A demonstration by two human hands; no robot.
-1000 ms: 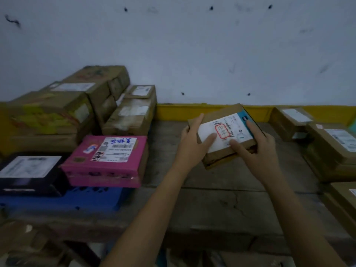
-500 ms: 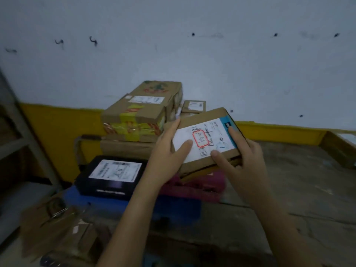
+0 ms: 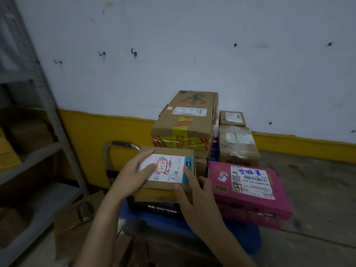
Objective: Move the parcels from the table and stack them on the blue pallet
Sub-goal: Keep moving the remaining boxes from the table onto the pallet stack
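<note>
Gripping the parcel (image 3: 167, 170) from 2 sides, both hands hold it directly over the black box (image 3: 154, 206) at the front left of the pallet (image 3: 244, 236). The left hand (image 3: 133, 176) clasps the parcel's left end, thumb flat on the white label and fingers reaching along the far edge. The right hand (image 3: 194, 197) grasps the near right corner, thumb against the front side and forefinger on the label's blue strip. The parcel sits level, its underside at the black box's top; whether it bears down on it cannot be told.

Just right of it lies a pink box (image 3: 248, 191), flat, with a white label. Behind stand 3 brown cartons: a big carton (image 3: 185, 128) with yellow tape, a taped carton (image 3: 238, 146) to its right, and a small carton (image 3: 232, 118) on top of that. The table (image 3: 317, 193) runs off to the right. A metal handle (image 3: 121, 146) rises behind the left hand, and a grey rack (image 3: 48, 105) stands at far left.
</note>
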